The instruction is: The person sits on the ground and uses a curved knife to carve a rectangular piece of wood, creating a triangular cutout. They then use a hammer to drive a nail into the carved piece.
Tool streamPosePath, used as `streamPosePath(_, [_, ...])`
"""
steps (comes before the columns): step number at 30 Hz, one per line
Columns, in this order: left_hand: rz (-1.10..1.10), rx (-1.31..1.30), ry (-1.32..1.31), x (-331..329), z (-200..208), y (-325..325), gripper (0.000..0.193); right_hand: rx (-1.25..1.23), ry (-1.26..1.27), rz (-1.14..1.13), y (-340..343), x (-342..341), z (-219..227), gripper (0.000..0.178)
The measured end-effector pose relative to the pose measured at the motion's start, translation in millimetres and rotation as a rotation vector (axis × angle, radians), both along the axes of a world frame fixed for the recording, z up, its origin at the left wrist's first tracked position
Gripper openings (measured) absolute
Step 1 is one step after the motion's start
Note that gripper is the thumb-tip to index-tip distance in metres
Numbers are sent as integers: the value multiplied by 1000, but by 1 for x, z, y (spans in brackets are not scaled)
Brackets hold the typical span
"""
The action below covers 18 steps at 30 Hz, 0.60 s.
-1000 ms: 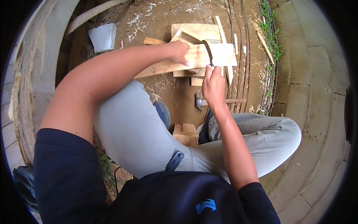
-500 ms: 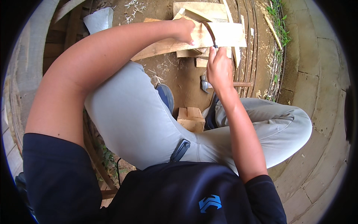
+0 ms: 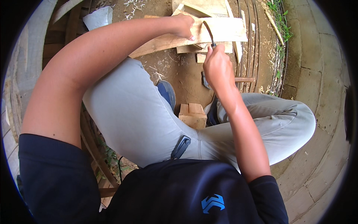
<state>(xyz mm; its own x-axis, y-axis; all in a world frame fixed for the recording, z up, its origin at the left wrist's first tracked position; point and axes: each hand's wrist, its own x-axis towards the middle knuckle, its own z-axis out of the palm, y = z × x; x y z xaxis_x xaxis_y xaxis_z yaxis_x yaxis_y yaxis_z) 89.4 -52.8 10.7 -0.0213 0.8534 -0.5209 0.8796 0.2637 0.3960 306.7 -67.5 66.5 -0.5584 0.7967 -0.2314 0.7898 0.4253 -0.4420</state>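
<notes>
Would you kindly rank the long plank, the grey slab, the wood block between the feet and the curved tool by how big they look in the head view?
1. Plank, the largest.
2. Grey slab, partly cut off at the edge.
3. Wood block, close to the slab in size and nearer the camera, so this order is unsure.
4. Curved tool, the smallest.

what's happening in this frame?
A seated person is working on a pale wooden plank on the dirt ground in front of their knees. The left hand presses down on the plank. The right hand grips a thin dark curved tool, its tip on the plank. More wood scraps lie under and behind the plank, and a small wooden block sits between the feet.
</notes>
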Motion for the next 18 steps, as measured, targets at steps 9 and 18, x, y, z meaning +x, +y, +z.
streamPosePath(9, [44,2,-34,-3,-3,-1,45,-46,-74,-10,-27,30,17,29])
streamPosePath(18, [-1,-31,-29,1,-9,11,45,-103,-80,-67,-52,82,11,26])
